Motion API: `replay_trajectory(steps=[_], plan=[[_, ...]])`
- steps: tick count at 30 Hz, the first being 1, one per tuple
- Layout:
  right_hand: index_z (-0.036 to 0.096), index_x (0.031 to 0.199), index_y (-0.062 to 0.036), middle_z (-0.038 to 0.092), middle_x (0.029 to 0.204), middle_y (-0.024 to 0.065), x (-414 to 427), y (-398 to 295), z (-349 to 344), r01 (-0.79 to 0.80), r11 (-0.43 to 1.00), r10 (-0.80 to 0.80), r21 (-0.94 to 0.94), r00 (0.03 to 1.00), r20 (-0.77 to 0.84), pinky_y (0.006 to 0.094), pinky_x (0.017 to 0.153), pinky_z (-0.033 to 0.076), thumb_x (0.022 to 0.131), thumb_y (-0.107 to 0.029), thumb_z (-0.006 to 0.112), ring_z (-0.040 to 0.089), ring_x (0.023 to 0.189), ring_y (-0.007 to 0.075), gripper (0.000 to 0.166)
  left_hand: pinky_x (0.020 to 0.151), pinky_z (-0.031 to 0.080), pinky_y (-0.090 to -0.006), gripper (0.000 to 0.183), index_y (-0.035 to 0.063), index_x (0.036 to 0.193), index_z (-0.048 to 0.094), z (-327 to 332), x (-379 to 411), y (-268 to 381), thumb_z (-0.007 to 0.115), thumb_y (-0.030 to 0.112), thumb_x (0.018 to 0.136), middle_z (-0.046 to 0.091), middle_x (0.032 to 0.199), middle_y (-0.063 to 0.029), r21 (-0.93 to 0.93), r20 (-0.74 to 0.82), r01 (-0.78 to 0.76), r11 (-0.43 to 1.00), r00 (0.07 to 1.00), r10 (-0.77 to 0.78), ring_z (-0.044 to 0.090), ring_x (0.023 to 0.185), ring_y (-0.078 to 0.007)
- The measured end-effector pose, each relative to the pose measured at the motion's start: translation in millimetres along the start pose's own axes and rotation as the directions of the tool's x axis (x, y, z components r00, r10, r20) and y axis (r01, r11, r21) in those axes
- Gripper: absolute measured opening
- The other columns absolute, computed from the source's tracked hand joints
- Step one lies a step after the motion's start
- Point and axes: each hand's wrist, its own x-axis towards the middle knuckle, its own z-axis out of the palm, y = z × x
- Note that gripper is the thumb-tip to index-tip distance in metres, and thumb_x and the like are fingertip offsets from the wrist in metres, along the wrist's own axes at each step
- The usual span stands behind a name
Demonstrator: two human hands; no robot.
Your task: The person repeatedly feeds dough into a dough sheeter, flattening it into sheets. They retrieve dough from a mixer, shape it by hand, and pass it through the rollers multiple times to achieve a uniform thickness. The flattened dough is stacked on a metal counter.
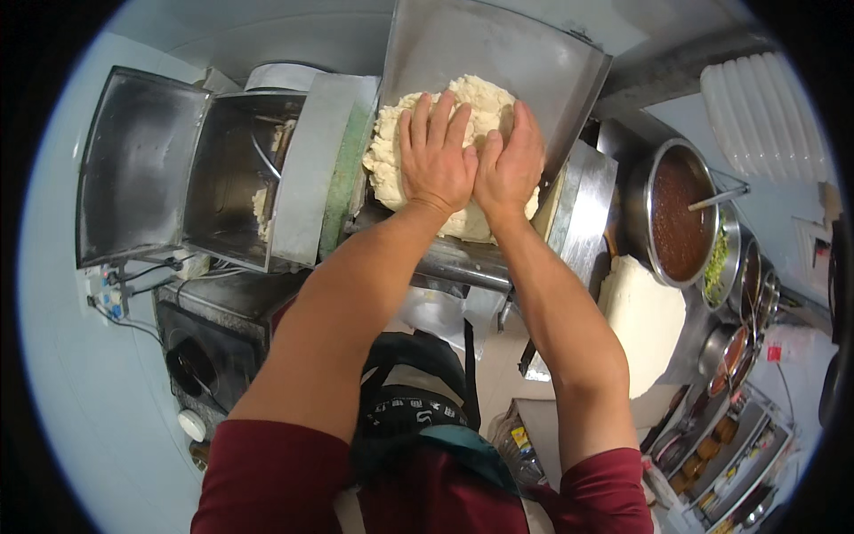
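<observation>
A large, lumpy mass of pale dough (480, 100) lies on the metal tray of a dough machine (494, 40). My left hand (437, 157) rests on the dough with its palm down and its fingers spread a little, pointing away from me. Beside it, my right hand (512, 157) presses the right side of the dough with its fingers close together, its thumb side near my left hand. Neither hand is closed around anything. Below the dough runs a metal roller (460, 261). Part of the dough is hidden under both hands.
To the left, an open metal mixer tub (227, 180) has dough scraps and a curved blade. A smooth dough slab (640, 320) lies at the right, near a steel pot of red-brown sauce (680, 213) and a bowl of chopped greens (717, 263). An induction cooker (207, 354) stands at lower left.
</observation>
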Motion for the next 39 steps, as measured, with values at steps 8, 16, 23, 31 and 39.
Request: replay_trajectory(steps=[8, 16, 23, 31, 39], plan=[[0.045, 0.131, -0.006, 0.046, 0.133, 0.0181, -1, 7, 8, 0.137, 0.932, -0.129, -0.336, 0.991, 0.046, 0.0468, 0.099, 0.036, 0.083, -0.019, 0.057, 0.045, 0.119, 0.0372, 0.051, 0.112, 0.014, -0.0521, 0.057, 0.0067, 0.132, 0.051, -1, -5, -7, 0.05, 0.035, 0.082, 0.04, 0.144, -0.0144, -0.381, -0.121, -0.068, 0.922, 0.992, 0.023, 0.028, 0.136, -0.0372], [0.045, 0.132, -0.0105, 0.048, 0.132, 0.0139, -1, 11, 4, 0.112, 0.921, -0.093, -0.373, 0.993, 0.07, 0.0465, 0.101, 0.034, 0.083, -0.026, 0.056, 0.045, 0.118, 0.0351, 0.052, 0.067, 0.048, -0.0339, 0.029, 0.0067, 0.091, 0.056, -67, -45, -35, 0.074, 0.019, 0.071, 0.059, 0.094, -0.0059, -0.494, 0.352, 0.238, 0.836, 0.934, -0.059, 0.059, 0.082, -0.0235], [0.047, 0.132, -0.0092, 0.047, 0.134, 0.0154, 5, 8, 9, 0.093, 0.951, -0.068, -0.294, 0.993, 0.092, 0.0466, 0.104, 0.03, 0.085, -0.03, 0.055, 0.044, 0.119, 0.034, 0.052, 0.077, 0.048, -0.0418, 0.053, 0.0021, 0.095, 0.056, -54, -45, -8, 0.081, 0.039, 0.067, 0.059, 0.098, -0.0126, -0.045, 0.46, 0.107, 0.993, 0.885, -0.075, 0.059, 0.091, -0.0305], [0.057, 0.113, -0.0031, 0.061, 0.103, 0.0156, -75, -11, -91, -0.084, 0.982, 0.031, 0.172, 0.956, 0.293, 0.0393, 0.086, 0.047, 0.086, -0.01, 0.06, 0.059, 0.097, 0.0295, 0.028, 0.086, 0.051, -0.0387, 0.066, 0.0008, 0.11, 0.055, -54, -29, 6, 0.083, 0.043, 0.066, 0.059, 0.11, -0.0147, 0.268, 0.646, 0.099, 0.958, 0.72, -0.255, 0.06, 0.104, -0.0293], [0.063, 0.102, -0.0062, 0.056, 0.087, 0.0094, -210, -5, -83, -0.476, 0.875, 0.46, 0.086, 0.874, 0.155, 0.0373, 0.069, 0.047, 0.077, -0.013, 0.074, 0.058, 0.079, 0.0255, 0.028, 0.083, 0.052, -0.038, 0.068, 0.0001, 0.109, 0.06, -59, -11, 33, 0.083, 0.047, 0.065, 0.067, 0.104, -0.0165, 0.383, 0.711, 0.084, 0.92, 0.609, -0.352, 0.066, 0.097, -0.0302]])
